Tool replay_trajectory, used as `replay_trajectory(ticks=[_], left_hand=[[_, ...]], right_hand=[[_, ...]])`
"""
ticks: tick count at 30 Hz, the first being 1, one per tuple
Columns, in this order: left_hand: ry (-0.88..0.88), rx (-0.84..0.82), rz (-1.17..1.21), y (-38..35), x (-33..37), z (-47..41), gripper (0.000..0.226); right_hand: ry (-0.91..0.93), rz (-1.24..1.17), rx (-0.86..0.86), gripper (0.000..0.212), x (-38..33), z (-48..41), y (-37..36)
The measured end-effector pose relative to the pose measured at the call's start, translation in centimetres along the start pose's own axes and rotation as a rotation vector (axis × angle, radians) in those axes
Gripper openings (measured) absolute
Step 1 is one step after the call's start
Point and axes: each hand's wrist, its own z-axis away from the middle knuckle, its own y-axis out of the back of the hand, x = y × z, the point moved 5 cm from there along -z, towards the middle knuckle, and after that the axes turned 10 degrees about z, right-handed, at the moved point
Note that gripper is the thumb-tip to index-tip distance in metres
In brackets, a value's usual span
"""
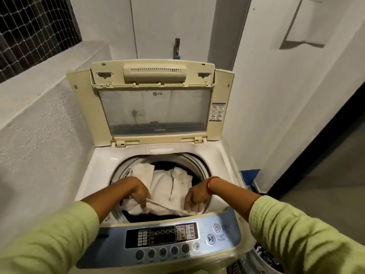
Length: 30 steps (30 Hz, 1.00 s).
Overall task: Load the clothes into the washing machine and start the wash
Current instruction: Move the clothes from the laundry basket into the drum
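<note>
White-walled utility corner; washing machine (158,175), lid (154,107) propped upright beyond both hands. White garment (169,186): soft, light, limp; lay in the drum, near hem lifted. Left hand (138,192) and right hand (195,196) each pinched shut on that hem. Drum rim close beneath the wrists; open room above.

Grey floor (324,175) runs along the right side of the frame, and the top-loading washing machine (98,163) stands on it, filling the centre. Bottom right, a container (254,261) with dark patterned cloth sits just beside the machine; a blue object (249,174) lies mid-right against the wall.
</note>
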Motion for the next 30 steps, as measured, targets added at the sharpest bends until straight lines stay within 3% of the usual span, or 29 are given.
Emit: replay_trajectory(ticks=[1,5,8,12,20,25,30], left_hand=[[-0.014,0.019,0.000,-0.2,0.3,-0.4,0.052],[-0.089,0.236,0.218,1.6,1.3,-1.0,0.057],[-0.204,0.321,0.299,3.7,3.2,-0.5,0.049],[-0.495,0.545,0.357,8.1,9.2,2.0,0.032],[-0.846,0.662,0.366,12.5,27.7,4.7,0.033],[-0.906,0.602,0.318,12.4,39.3,2.0,0.037],[-0.889,0.392,0.201,10.3,50.5,-2.6,0.038]], right_hand=[[0.022,-0.043,-0.001,0.044,0.0,-0.4,-0.4],[0.124,-0.095,0.355,0.040,1.0,1.1,1.9],[0.124,-0.232,0.462,0.037,3.2,2.6,2.9],[0.160,-0.477,0.622,0.033,6.3,5.3,3.5],[0.162,-1.278,0.916,0.022,19.3,12.6,-0.3],[-0.030,-1.623,1.096,0.021,29.7,17.0,-8.0],[-0.362,-1.832,1.127,0.030,37.7,18.4,-18.4]])
